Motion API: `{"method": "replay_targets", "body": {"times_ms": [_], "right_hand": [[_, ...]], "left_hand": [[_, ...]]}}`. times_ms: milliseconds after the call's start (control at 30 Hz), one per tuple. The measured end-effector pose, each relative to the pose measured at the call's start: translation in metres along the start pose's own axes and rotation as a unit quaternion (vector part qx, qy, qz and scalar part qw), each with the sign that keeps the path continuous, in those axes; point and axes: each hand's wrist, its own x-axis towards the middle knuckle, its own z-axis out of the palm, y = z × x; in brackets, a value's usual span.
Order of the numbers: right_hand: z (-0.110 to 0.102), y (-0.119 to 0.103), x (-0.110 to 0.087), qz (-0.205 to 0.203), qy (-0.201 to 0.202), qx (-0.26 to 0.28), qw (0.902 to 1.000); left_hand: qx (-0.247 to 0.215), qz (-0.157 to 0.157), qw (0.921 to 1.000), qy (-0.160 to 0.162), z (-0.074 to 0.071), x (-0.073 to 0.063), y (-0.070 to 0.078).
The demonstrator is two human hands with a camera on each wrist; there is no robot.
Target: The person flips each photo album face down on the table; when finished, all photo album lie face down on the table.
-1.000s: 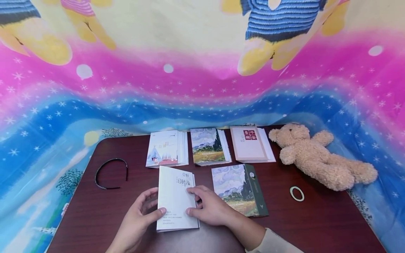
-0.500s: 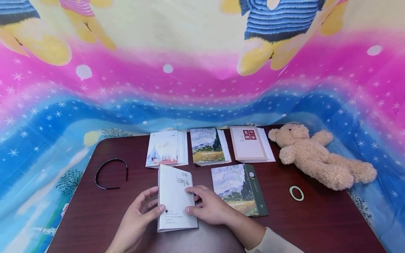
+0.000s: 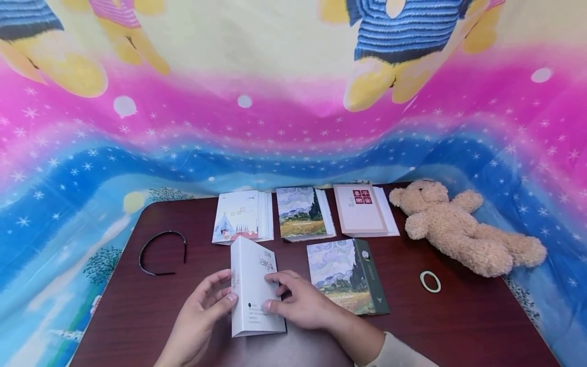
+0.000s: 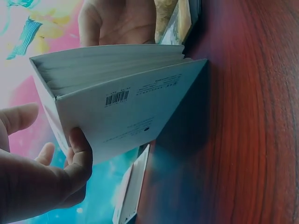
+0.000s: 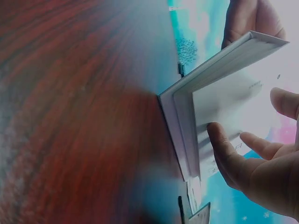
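Note:
A white photo album [image 3: 259,298] with dark lettering stands tilted above the near part of the table, its spine raised to the left. Its fore-edge side is down by the tabletop in the left wrist view. My left hand [image 3: 205,311] holds it at the spine side, thumb by the spine and a fingertip on the barcoded back cover [image 4: 117,116]. On the front cover [image 5: 224,112] rest fingertips of my right hand [image 3: 304,300], its fingers slightly bent and spread. Layered page edges [image 4: 107,70] show between the covers.
Three albums lie at the back: a tent-print one [image 3: 236,219], a landscape one [image 3: 300,216] and a pink-covered one [image 3: 362,211]. Another landscape album [image 3: 341,275] lies right of my right hand. Around them are a headband [image 3: 142,255], a pale ring [image 3: 430,281] and a teddy bear [image 3: 458,229].
The white album has turned between my hands, so its spine is raised and shows more, and the front cover faces further right. Both hands stay at nearly the same place.

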Motion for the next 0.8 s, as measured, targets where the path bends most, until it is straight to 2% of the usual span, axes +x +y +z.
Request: {"method": "replay_targets", "body": {"times_ms": [300,800], "right_hand": [[-0.003,-0.008,-0.004,-0.007,0.004,0.031,0.9995],[-0.010,-0.016,-0.007,-0.033,0.026,0.040,0.9983]], "left_hand": [[-0.034,0.012,0.9989,-0.028,0.003,0.000,0.001],[-0.045,0.017,0.9983,-0.033,0.013,0.005,0.001]]}}
